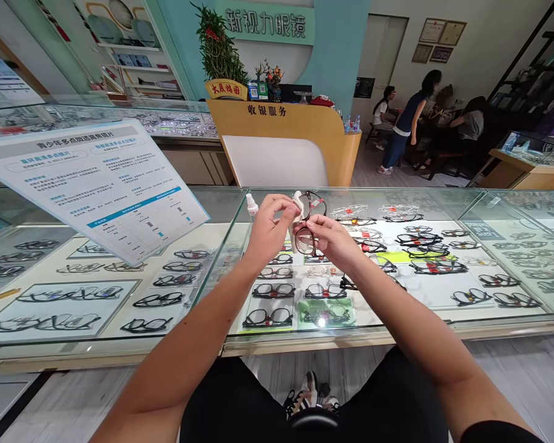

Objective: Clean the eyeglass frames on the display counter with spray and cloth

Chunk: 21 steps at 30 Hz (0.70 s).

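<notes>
Over the glass counter, my right hand (pixel 335 237) pinches a pair of dark-framed eyeglasses (pixel 305 242), turned so one lens is above the other. The upper lens carries a small reddish mark. My left hand (pixel 272 227) is closed beside the frame, fingertips on a soft-looking white cloth (pixel 297 200) that hangs down behind the glasses. Part of the cloth is hidden by my fingers. A small white spray bottle (pixel 252 206) stands just left of my left hand. Beneath both hands, rows of eyeglasses (pixel 274 290) lie inside the showcase.
A printed lens sheet (pixel 120 184) stands tilted at the left. The glass showcase (pixel 240 340) runs across in front of my legs. Beyond it is a wooden cashier desk (pixel 351 154) with a plant (pixel 216 49). Several people (pixel 409 123) are at the back right.
</notes>
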Available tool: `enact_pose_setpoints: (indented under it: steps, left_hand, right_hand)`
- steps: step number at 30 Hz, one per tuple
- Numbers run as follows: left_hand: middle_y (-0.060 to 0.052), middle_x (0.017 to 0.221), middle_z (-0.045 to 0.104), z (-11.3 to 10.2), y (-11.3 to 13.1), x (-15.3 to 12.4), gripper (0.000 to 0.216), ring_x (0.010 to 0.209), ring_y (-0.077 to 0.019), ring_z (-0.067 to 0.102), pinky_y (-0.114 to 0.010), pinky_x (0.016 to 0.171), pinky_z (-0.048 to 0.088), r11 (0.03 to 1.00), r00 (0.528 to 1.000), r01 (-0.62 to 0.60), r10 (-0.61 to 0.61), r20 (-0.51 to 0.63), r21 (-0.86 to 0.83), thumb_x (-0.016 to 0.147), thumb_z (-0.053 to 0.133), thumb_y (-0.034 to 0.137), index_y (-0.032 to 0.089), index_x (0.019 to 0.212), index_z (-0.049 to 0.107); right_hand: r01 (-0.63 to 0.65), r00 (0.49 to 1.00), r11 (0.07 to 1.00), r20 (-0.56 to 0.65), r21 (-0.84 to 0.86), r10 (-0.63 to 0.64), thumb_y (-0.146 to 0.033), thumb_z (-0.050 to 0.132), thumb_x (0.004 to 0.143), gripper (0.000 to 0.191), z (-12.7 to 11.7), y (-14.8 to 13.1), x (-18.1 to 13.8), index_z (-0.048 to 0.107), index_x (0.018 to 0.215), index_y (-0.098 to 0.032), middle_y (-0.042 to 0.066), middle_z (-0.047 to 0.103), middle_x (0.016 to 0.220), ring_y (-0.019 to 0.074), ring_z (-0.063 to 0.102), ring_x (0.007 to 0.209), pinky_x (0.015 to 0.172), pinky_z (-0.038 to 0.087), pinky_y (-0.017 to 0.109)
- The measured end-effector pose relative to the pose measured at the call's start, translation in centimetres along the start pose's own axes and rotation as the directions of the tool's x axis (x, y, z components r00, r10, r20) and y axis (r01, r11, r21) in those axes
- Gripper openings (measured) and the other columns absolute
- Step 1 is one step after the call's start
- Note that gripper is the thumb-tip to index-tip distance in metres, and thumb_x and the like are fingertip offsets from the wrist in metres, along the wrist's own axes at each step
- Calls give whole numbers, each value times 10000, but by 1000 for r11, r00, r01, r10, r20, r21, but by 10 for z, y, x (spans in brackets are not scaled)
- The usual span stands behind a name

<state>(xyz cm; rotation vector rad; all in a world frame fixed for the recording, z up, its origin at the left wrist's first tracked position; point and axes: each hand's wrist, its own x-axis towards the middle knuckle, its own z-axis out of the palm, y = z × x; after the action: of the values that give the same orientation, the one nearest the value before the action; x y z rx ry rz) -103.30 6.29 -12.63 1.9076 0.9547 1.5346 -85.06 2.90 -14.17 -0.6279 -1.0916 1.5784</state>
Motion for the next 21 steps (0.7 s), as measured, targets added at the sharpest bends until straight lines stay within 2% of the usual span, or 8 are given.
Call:
enact_pose_setpoints:
  steps: [2,5,7,9,11,13,17,21]
  left_hand:
    - [-98,1157,713,1,-3,-1,356,1121,-256,707,-306,774,577,998,998,54,-55,-33,-32,960,815,582,240,979,718]
    - [-72,1180,729,2,-7,-1,474,1073,-223,729,-304,826,587,974,979,178,-189,-72,-139,835,945,512,252,1105,655]
    - [-68,1159,754,2,-8,0,581,1022,-214,742,-318,846,593,934,959,271,-282,-16,-233,794,988,549,247,1162,656]
    - [-53,1023,763,0,-6,2,624,895,-199,720,-316,783,574,889,933,359,-336,129,-285,789,984,668,219,1119,701]
    - [-18,828,701,-1,-2,3,652,750,-167,636,-297,684,514,857,902,412,-336,270,-311,785,953,779,196,960,718]
    - [11,714,621,-1,3,3,680,670,-134,549,-279,630,458,824,883,440,-327,337,-356,752,971,802,191,827,681]
    - [24,694,630,0,11,2,656,637,-99,527,-241,614,447,733,868,488,-351,351,-473,637,1099,663,182,814,691]
    - [19,684,669,1,16,3,603,578,-85,528,-231,564,436,719,881,469,-342,327,-513,591,1135,546,170,835,733]
  right_hand:
    - [0,999,1000,36,1,0,-558,1036,792,438,1,-1,-1,750,890,-242,43,867,987,196,791,939,895,628,317]
    - [4,998,1000,70,12,-4,-560,1029,807,446,1,-2,-1,739,888,-230,60,864,996,193,787,916,869,624,309]
    - [9,997,1000,80,22,-10,-556,1033,807,442,1,-3,-1,745,876,-227,57,862,993,184,780,899,841,623,293]
    - [9,995,1000,95,26,-11,-555,1034,806,432,1,-4,-1,763,881,-227,51,860,981,181,773,883,826,628,288]
    - [-2,994,999,113,35,-2,-549,1039,797,430,0,-4,0,780,894,-221,53,857,969,182,774,878,829,637,289]
    - [-25,991,998,131,52,18,-531,1049,788,429,-1,-4,0,794,906,-208,60,857,973,179,784,894,839,640,276]
    - [-64,986,994,159,84,50,-490,1051,802,406,-2,-4,2,829,954,-187,65,856,989,168,795,919,858,648,257]
    - [-61,986,993,159,105,44,-444,1051,804,380,-2,-3,2,848,1008,-195,53,852,970,177,798,924,876,667,283]
